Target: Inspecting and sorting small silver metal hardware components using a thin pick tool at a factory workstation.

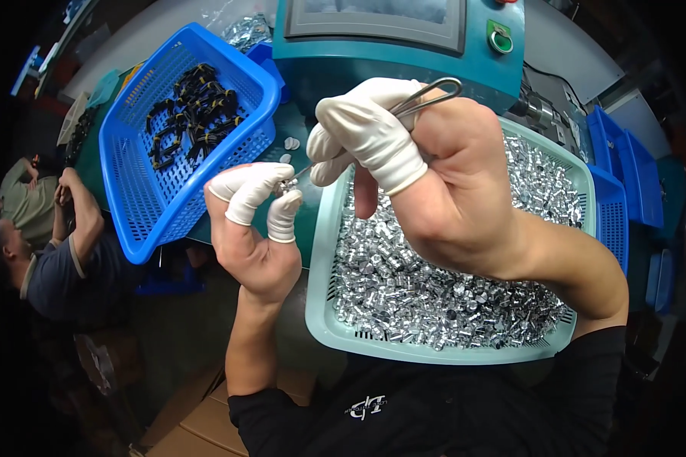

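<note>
My left hand (pixel 255 221) is closed in a pinch on a small shiny metal part (pixel 288 185), held up between thumb and fingertips. My right hand (pixel 434 167) grips a thin metal pick with a bent-wire loop handle (pixel 440 87); its slender tip points down-left at the part. Whether the tip touches it, I cannot tell. White finger cots cover several fingertips on both hands. Beneath my right hand and forearm stands a pale green basket (pixel 329 335), filled with small silvery cylindrical metal pieces (pixel 442 289).
A blue basket (pixel 129 228) with black, yellow-banded bundles (pixel 198 107) sits tilted at left. Behind stands a teal machine (pixel 343 57) with a screen (pixel 377 17) and a green-based knob (pixel 500 38). Blue bins (pixel 636 175) are at right. Other people (pixel 76 263) sit far left.
</note>
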{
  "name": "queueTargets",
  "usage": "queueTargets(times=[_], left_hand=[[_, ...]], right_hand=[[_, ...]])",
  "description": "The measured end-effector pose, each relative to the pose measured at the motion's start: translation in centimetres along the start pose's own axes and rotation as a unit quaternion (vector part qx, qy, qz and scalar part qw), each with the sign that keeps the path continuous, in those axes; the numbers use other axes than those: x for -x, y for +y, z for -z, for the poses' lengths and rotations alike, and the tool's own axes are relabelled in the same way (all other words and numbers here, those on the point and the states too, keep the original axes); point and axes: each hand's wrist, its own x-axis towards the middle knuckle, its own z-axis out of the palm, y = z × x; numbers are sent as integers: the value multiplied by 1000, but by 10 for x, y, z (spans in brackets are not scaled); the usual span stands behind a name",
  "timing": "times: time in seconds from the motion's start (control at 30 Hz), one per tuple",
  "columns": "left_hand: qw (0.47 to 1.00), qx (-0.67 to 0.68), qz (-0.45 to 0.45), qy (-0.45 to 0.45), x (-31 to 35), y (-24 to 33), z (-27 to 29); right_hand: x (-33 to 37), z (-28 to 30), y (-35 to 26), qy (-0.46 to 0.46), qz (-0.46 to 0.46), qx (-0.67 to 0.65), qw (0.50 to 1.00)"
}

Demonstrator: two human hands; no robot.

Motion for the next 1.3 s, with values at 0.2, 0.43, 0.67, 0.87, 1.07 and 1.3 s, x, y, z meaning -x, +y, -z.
queueTargets(times=[0.2, 0.43, 0.67, 0.87, 1.07, 1.3], left_hand=[[1000, -28, -9, -7, 8, -5, 15], [999, -40, -28, 16, 11, -10, 25], [996, 35, 72, 44, 25, -27, 36], [974, 201, 80, 63, 18, 1, 28], [956, 255, 130, 62, 17, 10, 37], [949, 278, 142, 51, 18, 16, 37]], right_hand=[[-5, -17, 5, 0, -44, -38, 998], [-13, -26, -3, -35, -90, -40, 995], [-37, 3, -9, -126, 151, -26, 980], [-5, -17, -15, -35, 70, -60, 995], [1, -5, -30, -110, -2, -84, 990], [8, -1, -39, -134, -125, -169, 968]])
